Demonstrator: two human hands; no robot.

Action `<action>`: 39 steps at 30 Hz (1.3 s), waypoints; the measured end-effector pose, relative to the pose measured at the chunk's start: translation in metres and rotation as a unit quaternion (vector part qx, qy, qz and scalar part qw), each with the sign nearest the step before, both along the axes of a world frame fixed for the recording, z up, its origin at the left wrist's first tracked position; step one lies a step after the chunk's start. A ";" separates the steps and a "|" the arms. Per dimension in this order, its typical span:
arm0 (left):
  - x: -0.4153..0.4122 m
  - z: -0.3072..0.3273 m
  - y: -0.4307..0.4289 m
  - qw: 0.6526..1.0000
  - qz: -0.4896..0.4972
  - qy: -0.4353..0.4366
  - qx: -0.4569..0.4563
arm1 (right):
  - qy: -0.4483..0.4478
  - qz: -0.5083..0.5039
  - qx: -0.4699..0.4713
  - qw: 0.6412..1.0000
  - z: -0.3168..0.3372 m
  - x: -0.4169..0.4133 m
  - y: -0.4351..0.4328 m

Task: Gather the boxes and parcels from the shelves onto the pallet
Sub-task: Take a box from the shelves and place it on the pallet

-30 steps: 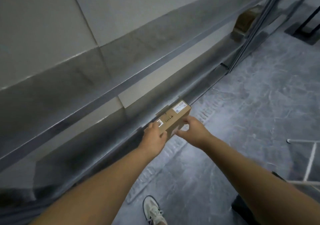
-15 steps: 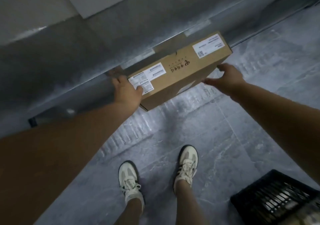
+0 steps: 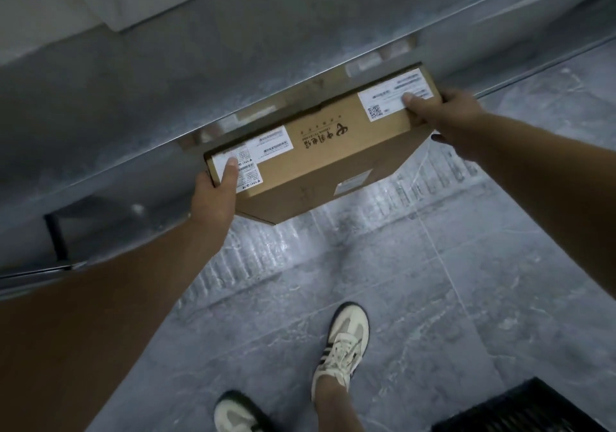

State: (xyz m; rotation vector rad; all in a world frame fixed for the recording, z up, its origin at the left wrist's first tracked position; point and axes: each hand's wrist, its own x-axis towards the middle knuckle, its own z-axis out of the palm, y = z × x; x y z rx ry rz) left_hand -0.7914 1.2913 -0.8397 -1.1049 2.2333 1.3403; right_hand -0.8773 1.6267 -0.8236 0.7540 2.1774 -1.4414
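A flat brown cardboard box (image 3: 328,151) with white labels at both ends and a black logo in the middle hangs in front of the grey metal shelf (image 3: 166,105), off its edge and above the floor. My left hand (image 3: 216,195) grips its left end, thumb on the label and fingers underneath. My right hand (image 3: 450,115) grips the right end the same way, thumb pressed on the right label. The box tilts slightly, its right end farther from me.
The black plastic pallet (image 3: 526,408) shows its corner at the bottom right on the grey marble floor (image 3: 433,298). My two feet in light sneakers (image 3: 343,345) stand below the box. A shelf upright (image 3: 55,238) is at the left.
The box has come off the low shelf into both hands and closer to me. My thumbs now lie on top of the labels, and my view has tipped down towards my feet.
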 end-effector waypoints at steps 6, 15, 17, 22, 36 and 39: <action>0.020 0.009 0.007 0.995 0.076 -0.058 0.015 | -0.002 -0.022 -0.021 1.000 0.021 0.037 0.015; 0.096 0.143 -0.024 0.995 0.066 0.045 0.055 | 0.066 -0.056 -0.001 0.996 0.142 0.149 -0.010; 0.119 0.194 -0.043 0.996 0.037 0.072 0.045 | 0.096 -0.041 0.019 0.994 0.190 0.180 -0.023; 0.181 0.339 -0.084 0.987 0.040 0.150 0.031 | 0.152 -0.014 0.057 0.987 0.332 0.243 -0.057; 0.334 0.603 -0.183 0.927 0.074 0.365 -0.050 | 0.355 0.127 -0.006 0.926 0.602 0.270 -0.171; 0.346 0.634 -0.192 0.916 0.104 0.380 -0.071 | 0.369 0.200 -0.029 0.907 0.633 0.261 -0.188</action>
